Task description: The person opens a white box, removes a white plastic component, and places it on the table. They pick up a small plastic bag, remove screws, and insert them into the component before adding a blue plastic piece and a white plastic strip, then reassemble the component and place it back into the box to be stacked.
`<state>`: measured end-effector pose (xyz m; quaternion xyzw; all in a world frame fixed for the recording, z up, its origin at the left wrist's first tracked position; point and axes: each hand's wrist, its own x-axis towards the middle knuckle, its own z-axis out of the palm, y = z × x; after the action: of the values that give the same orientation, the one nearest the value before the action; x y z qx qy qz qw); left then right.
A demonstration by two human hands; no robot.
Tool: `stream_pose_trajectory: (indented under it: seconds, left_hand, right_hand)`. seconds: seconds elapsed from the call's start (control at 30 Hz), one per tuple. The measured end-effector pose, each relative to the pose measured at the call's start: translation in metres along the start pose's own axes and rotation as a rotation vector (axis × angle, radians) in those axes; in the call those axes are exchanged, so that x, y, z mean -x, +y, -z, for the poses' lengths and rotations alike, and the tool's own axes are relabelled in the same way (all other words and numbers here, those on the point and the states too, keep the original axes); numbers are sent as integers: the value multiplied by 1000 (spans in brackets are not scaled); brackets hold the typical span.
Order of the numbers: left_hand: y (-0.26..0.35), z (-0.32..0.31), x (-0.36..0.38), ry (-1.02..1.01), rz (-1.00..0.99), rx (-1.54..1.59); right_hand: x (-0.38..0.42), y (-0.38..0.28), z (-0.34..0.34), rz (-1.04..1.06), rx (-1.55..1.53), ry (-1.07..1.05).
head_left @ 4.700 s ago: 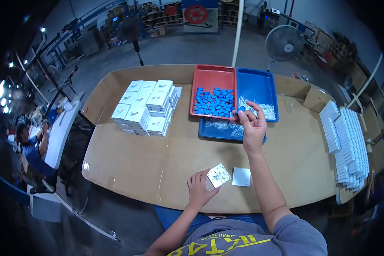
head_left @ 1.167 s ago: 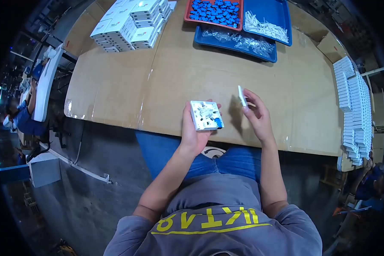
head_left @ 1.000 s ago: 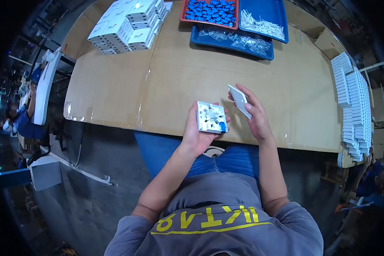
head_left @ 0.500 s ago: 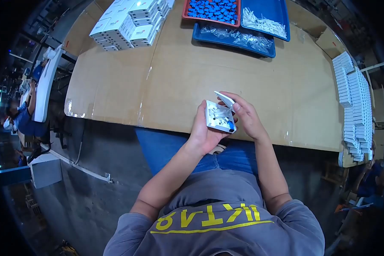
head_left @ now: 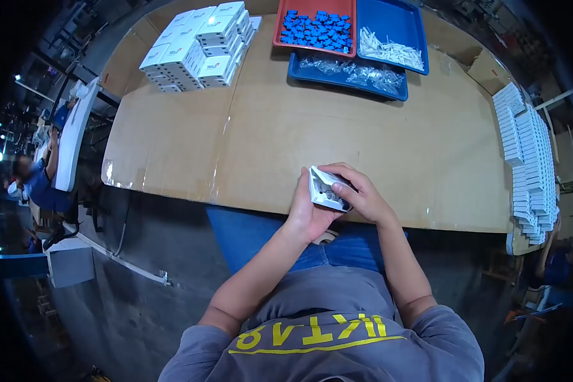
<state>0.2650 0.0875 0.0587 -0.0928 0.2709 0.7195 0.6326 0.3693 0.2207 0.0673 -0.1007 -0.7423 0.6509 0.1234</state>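
The centre is brightly lit, the warped edges dark, glare leftward.

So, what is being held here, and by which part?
A small white square box: the left hand cups its left side and near edge; the right hand grips at its right side.

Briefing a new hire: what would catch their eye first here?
Probably the bright blue pieces in the red tray, at the far side of the table. Next, the white boxes stacked far left, and the small white case held centrally between the left hand and right hand.
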Motion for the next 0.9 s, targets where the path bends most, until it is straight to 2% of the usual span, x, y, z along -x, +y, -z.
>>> stream_pose_trajectory:
  seconds: [0.23,0.33,0.43,0.73,0.9]
  left_hand:
    - [-5,2,-4,-15,43,24]
    - [-6,4,-7,-11,81,45]
    - [-2,-4,-8,29,105,81]
    - [-3,-17,-5,110,76,110]
    - [-2,-14,-5,123,71,117]
  right_hand:
    - [-5,-4,20,-172,-177,-145]
    - [-6,-13,21,-279,-93,-85]
    - [-7,-3,16,-168,-37,-34]
    - [-13,-12,21,-273,-54,-16]
    - [-16,-14,21,-261,-48,-52]
